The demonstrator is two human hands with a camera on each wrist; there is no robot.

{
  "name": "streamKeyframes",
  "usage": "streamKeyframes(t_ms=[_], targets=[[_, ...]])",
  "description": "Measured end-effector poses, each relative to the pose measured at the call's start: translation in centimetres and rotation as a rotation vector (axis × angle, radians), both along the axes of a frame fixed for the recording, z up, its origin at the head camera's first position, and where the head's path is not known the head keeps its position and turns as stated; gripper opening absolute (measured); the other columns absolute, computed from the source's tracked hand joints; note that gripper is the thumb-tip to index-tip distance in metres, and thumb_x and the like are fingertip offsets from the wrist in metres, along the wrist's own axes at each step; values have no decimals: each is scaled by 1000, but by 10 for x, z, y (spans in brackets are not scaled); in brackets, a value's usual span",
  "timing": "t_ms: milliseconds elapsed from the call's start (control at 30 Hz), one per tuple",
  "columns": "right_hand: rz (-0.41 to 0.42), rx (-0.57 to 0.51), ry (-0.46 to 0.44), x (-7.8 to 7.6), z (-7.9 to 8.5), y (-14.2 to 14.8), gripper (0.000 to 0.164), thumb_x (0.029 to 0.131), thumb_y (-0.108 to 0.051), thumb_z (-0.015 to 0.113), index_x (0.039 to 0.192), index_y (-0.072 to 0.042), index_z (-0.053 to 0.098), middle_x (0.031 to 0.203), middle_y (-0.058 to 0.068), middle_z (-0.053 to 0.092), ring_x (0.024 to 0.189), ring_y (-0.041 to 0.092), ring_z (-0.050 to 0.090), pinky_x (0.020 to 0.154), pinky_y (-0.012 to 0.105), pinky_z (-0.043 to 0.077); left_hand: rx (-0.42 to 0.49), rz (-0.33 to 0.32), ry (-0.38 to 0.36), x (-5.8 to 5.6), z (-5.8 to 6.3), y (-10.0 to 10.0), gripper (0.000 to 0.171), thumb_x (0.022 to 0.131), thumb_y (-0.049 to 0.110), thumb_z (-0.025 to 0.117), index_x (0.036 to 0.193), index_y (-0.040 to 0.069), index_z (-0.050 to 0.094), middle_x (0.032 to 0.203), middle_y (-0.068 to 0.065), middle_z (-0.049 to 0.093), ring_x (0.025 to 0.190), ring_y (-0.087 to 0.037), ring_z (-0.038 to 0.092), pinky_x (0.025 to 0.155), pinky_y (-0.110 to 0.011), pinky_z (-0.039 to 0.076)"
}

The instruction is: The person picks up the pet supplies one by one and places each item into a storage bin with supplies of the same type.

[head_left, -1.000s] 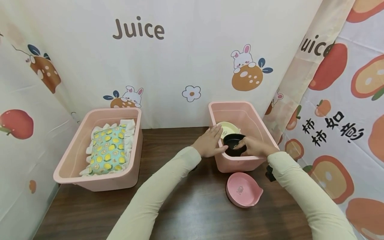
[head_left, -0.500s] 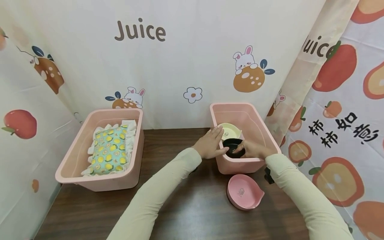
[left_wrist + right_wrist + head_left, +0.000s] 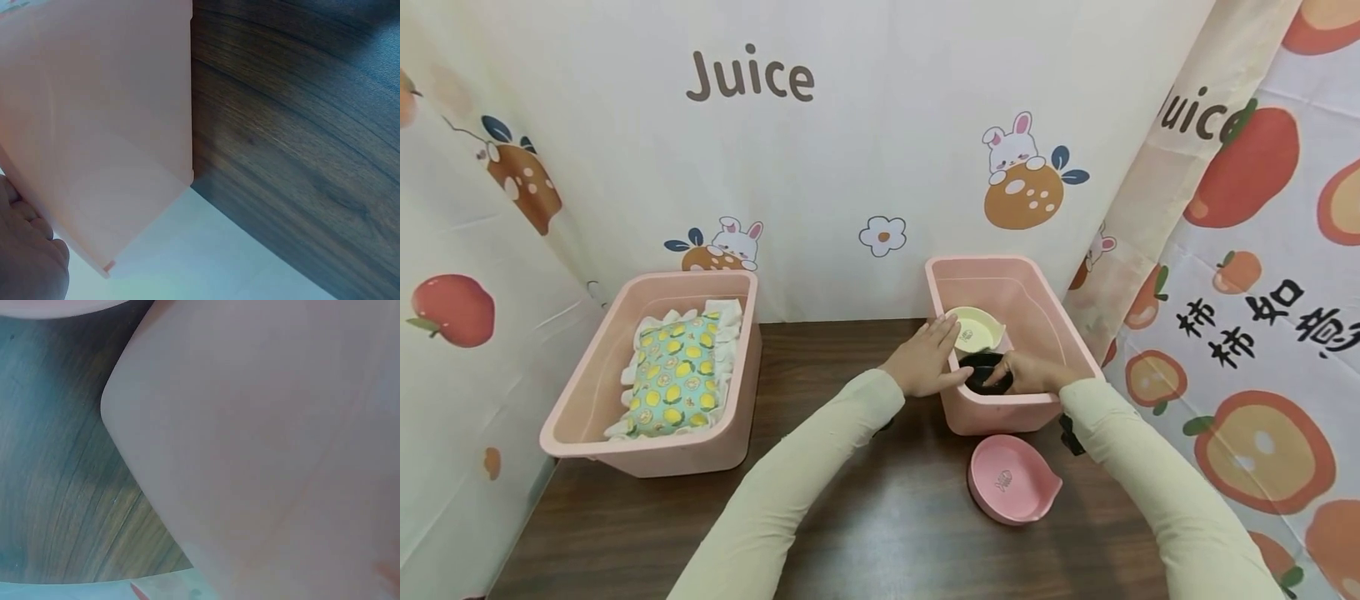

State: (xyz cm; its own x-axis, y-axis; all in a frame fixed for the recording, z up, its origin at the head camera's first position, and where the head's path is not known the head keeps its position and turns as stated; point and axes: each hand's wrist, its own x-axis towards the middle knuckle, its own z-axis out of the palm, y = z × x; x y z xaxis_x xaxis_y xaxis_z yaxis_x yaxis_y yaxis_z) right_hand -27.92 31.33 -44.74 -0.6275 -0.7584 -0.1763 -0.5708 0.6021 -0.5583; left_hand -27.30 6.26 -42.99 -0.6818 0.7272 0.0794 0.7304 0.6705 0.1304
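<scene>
Sinking lower than a second ago, the black bowl (image 3: pixel 974 380) is going deeper into the pink tub (image 3: pixel 992 419) on the right, beside the yellow bowl (image 3: pixel 973 327): the right hand (image 3: pixel 1032 372) is pinching its rim, the left hand (image 3: pixel 921 362) is lying straight-fingered over the tub's edge, and the lowering is looking nearly done, with the pink bowl (image 3: pixel 1011 479) sitting outside on the worktop (image 3: pixel 880 517). Over on the left wrist, that hand is meeting the tub's edge; the right-wrist view is showing mainly tub wall, hiding the grip.
</scene>
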Motion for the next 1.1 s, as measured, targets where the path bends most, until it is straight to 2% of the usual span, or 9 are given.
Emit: streamKeyframes(t_ms=[300, 533, 800, 933, 1100], targets=[[-42, 9, -73, -1, -4, 4, 31, 69, 7, 74, 100, 2, 75, 93, 8, 74, 77, 4, 60, 61, 18, 51, 11, -5, 14, -1, -3, 4, 81, 96, 57, 37, 152, 1, 19, 160, -13, 14, 148, -25, 12, 118, -40, 17], [-53, -19, -57, -1, -5, 5, 23, 70, 6, 75, 93, 6, 75, 87, 13, 73, 78, 8, 62, 66, 18, 52, 2, 1, 5, -2, -3, 6, 81, 96, 58, 37, 152, 2, 18, 160, -11, 13, 148, -24, 11, 119, -39, 16], [-156, 30, -44, -1, -4, 8, 14, 72, 1, 77, 85, 5, 76, 82, 11, 74, 74, 8, 60, 66, 17, 49, 9, 9, -1, -3, 0, 6, 80, 96, 56, 37, 152, 2, 19, 160, -12, 15, 148, -24, 12, 119, -39, 16], [-255, 28, -135, 1, -3, 12, 18, 73, -2, 77, 89, 6, 75, 82, 10, 74, 68, 6, 56, 61, 17, 46, 6, 15, -5, -3, -1, 7, 81, 96, 57, 37, 152, 3, 18, 160, -11, 14, 148, -24, 11, 119, -38, 15], [-388, -21, -347, 2, 0, 14, 24, 74, 0, 74, 96, 8, 73, 78, 5, 73, 59, 2, 57, 56, 16, 47, 11, 21, -13, -4, -3, 7, 81, 96, 58, 36, 153, 3, 17, 161, -10, 12, 148, -23, 10, 119, -37, 15]])
